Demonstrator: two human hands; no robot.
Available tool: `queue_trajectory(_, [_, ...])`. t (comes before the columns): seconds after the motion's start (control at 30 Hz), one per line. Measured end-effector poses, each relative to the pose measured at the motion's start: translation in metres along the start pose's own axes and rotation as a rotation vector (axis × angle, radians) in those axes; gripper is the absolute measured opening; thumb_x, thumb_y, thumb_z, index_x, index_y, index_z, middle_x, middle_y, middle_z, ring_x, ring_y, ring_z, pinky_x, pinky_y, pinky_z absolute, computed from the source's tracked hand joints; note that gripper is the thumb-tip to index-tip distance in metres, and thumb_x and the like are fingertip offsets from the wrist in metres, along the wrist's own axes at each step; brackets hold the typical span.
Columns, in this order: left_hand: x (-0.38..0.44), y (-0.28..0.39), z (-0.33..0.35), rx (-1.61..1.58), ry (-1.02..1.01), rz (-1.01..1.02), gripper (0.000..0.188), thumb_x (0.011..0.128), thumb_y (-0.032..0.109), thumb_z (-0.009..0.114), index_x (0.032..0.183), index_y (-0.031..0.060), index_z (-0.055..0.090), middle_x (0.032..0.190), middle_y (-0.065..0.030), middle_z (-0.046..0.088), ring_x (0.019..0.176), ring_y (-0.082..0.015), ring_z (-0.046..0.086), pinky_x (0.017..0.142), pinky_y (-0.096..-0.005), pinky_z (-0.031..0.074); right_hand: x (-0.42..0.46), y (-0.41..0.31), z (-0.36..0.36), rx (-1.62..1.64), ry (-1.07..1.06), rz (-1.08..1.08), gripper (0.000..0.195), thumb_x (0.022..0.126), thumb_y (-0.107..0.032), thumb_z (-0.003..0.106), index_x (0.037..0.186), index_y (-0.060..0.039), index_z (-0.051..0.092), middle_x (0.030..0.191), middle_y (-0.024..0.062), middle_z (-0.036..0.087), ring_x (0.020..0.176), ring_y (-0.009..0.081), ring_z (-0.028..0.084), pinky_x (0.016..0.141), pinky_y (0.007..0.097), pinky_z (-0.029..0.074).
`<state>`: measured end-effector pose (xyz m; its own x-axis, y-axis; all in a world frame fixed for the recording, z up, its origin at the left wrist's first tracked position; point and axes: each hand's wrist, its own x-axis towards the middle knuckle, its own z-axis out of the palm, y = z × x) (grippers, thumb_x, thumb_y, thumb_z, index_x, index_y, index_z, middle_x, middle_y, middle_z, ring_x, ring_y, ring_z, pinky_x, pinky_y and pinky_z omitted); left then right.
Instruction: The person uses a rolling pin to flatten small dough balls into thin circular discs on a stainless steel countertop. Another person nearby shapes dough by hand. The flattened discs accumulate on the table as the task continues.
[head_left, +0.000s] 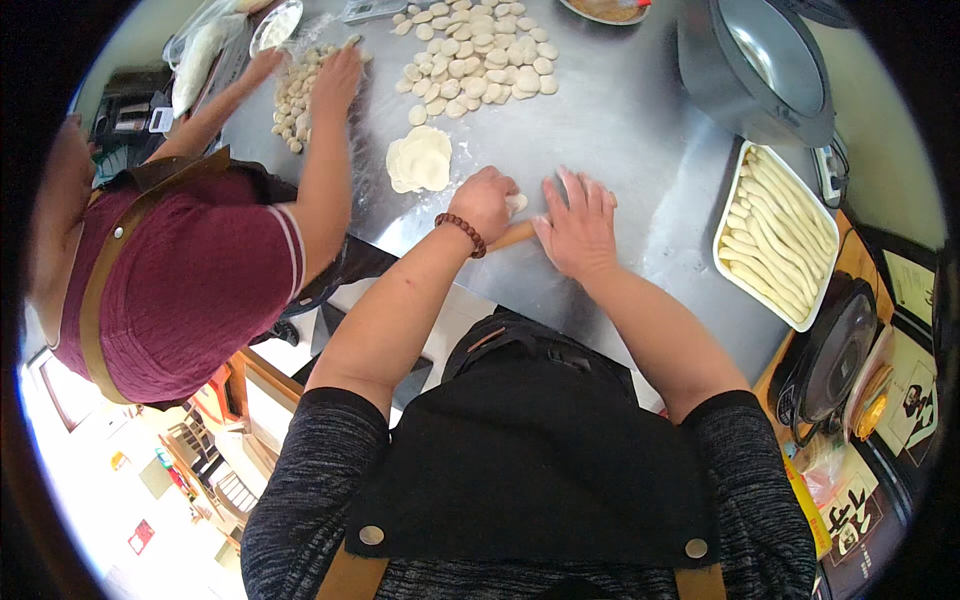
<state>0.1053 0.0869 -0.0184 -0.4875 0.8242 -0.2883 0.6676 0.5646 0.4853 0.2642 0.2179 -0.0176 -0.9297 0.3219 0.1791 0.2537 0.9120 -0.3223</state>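
Note:
My left hand (482, 201), with a beaded bracelet at its wrist, is curled at the edge of a small pale piece of dough (517, 202). My right hand (583, 229) lies palm down with fingers stretched over a slim wooden rolling pin (513, 236). One end of the pin shows below my left wrist; its middle is hidden under the right hand. Beyond my left hand lies a stack of thin round dough wrappers (420, 159). Further back, many flattened dough discs (480, 60) are spread on the floured metal table (622, 97).
At left, a co-worker's hands (335, 79) are over a heap of small dough pieces (296, 101). A white tray of dough strips (776, 236) stands at right, below a large grey pot (757, 71). A dish of brown filling (607, 9) sits at the back.

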Motion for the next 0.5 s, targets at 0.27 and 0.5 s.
queue_trajectory(0.27, [0.007, -0.013, -0.008, -0.077, -0.052, -0.062, 0.023, 0.089, 0.013, 0.062, 0.108, 0.0078, 0.074, 0.108, -0.0167, 0.068, 0.106, -0.0355, 0.063, 0.094, -0.0442, 0.051, 0.085, -0.014, 0.018, -0.140, -0.208, 0.157, 0.060, 0.097, -0.037, 0.055, 0.152, -0.0152, 0.044, 0.160, 0.0131, 0.033, 0.150, 0.0375, 0.025, 0.122, 0.0607, 0.014])
queue_trajectory(0.5, [0.015, -0.021, -0.006, -0.045, -0.066, 0.021, 0.024, 0.089, 0.018, 0.064, 0.108, 0.0071, 0.074, 0.106, -0.0174, 0.068, 0.105, -0.0360, 0.063, 0.092, -0.0453, 0.052, 0.070, -0.013, 0.024, -0.090, -0.116, 0.167, 0.061, 0.096, -0.041, 0.058, 0.150, -0.0150, 0.047, 0.159, 0.0139, 0.035, 0.148, 0.0377, 0.029, 0.121, 0.0561, 0.018])
